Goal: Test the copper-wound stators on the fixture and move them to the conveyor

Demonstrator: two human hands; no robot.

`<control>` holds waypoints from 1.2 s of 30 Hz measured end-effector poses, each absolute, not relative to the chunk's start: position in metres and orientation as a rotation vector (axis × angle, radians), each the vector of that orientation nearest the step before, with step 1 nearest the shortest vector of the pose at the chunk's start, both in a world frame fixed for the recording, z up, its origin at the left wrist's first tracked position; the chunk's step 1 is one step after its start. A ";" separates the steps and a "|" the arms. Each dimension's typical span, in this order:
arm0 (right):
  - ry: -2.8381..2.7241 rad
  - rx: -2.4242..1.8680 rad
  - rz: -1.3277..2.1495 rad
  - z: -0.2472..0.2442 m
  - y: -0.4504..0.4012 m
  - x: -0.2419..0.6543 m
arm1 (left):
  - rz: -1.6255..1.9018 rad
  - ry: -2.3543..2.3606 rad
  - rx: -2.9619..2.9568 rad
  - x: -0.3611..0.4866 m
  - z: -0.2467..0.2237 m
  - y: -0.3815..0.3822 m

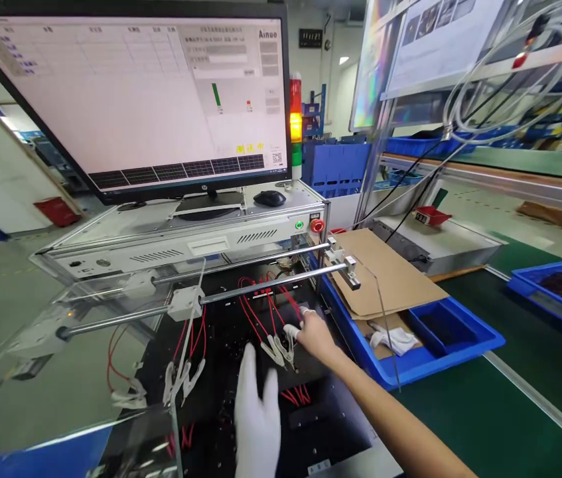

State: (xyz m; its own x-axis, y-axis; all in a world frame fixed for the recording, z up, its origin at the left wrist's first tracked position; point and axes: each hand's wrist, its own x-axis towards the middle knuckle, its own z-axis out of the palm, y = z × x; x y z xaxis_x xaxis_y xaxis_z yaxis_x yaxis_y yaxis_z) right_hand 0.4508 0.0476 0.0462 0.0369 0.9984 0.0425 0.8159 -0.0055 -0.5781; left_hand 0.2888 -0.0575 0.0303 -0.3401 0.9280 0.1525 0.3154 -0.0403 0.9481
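Note:
My left hand (258,421), in a white glove, is held over the black test bed with its fingers straight and thumb apart, holding nothing. My right hand (316,337) is bare apart from white covers on the fingertips. Its thumb and finger close around a red wire (290,300) that runs down into them from the back of the bed. Just left of that thumb hang white alligator clips (275,350) on other red wires. More white clips (192,378) on red wires hang further left, behind a clear panel edge.
Metal rails (261,284) cross above the bed, under a monitor (136,99) and a white tester housing with a red stop button (317,226). At right, a blue tray (480,335) holds a white glove (395,340) beneath cardboard (385,272). Clear panels stand at left.

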 end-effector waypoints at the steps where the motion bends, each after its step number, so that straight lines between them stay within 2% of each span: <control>1: -1.900 -1.854 0.516 0.049 0.041 0.442 | 1.376 1.668 1.167 0.296 0.032 -0.042; 6: -2.082 -1.864 0.402 0.046 0.027 0.414 | 1.553 1.465 0.616 0.312 0.015 0.024; 11: -2.136 -1.847 0.326 0.039 0.030 0.408 | 1.609 1.674 0.555 0.313 -0.012 0.036; 15: -2.111 -1.882 0.379 0.047 0.031 0.416 | 1.590 1.709 0.618 0.304 -0.010 0.043; 19: -1.972 -2.016 0.495 0.056 0.035 0.455 | 1.446 1.889 0.812 0.292 0.004 0.014; 23: -1.967 -2.022 0.179 0.053 0.042 0.477 | 1.054 2.214 1.577 0.290 -0.005 -0.070; 26: -2.168 -1.994 0.416 0.051 0.056 0.460 | 0.474 2.309 1.905 0.290 -0.030 -0.121; 28: -2.244 -1.996 0.622 0.052 0.062 0.448 | 0.272 2.331 1.948 0.287 -0.046 -0.135; 32: -2.059 -1.838 0.751 0.040 0.022 0.469 | 0.386 2.288 2.012 0.283 -0.048 -0.134; 34: -1.908 -1.651 0.938 0.017 -0.034 0.508 | 0.538 2.233 1.997 0.287 -0.034 -0.128; 36: -1.745 -1.711 1.102 -0.014 -0.104 0.556 | 0.749 2.115 1.989 0.299 -0.016 -0.112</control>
State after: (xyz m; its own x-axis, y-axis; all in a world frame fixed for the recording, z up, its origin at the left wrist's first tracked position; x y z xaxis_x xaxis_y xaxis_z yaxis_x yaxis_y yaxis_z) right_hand 0.5559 -0.1038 -0.0139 -0.1234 0.9704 -0.2077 0.6047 -0.0925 -0.7911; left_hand 0.2990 -0.1121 -0.0163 -0.1142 0.9668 0.2287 0.8953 0.0003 0.4455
